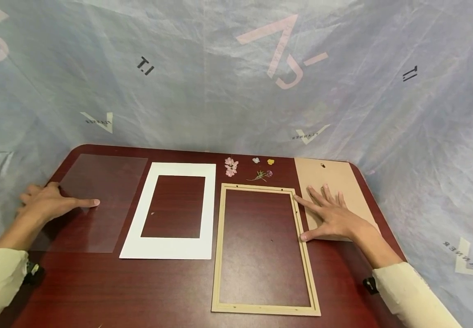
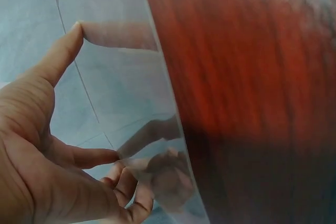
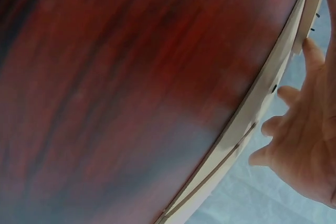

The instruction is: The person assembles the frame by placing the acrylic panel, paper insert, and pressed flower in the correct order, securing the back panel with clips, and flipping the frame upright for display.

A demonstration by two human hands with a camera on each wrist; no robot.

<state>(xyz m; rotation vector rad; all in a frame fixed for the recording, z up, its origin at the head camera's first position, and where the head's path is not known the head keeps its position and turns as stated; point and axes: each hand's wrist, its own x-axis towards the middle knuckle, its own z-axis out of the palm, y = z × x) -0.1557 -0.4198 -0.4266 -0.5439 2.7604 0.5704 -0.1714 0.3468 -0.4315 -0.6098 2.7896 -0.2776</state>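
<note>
At the left of the table, a clear plastic sheet (image 1: 111, 182) lies flat. My left hand (image 1: 48, 202) is at its left side, thumb stretched over the sheet; in the left wrist view, thumb and index fingertips touch the sheet (image 2: 123, 85), which mirrors them. My right hand (image 1: 334, 218) spreads its fingers over a tan backing board (image 1: 351, 180) at the right. Its thumb and index fingertips reach the right side of a pale wooden picture frame (image 1: 267, 309). Between sheet and frame lies a white picture mat (image 1: 166, 248) with a rectangular opening.
Behind the frame lie pink pressed flowers (image 1: 231, 167), a small blue flower (image 1: 256, 160), a yellow flower (image 1: 271, 161) and a purple flower on a stem (image 1: 266, 175). Printed grey sheeting (image 1: 203, 91) surrounds the back and sides of the dark red table (image 1: 146, 287).
</note>
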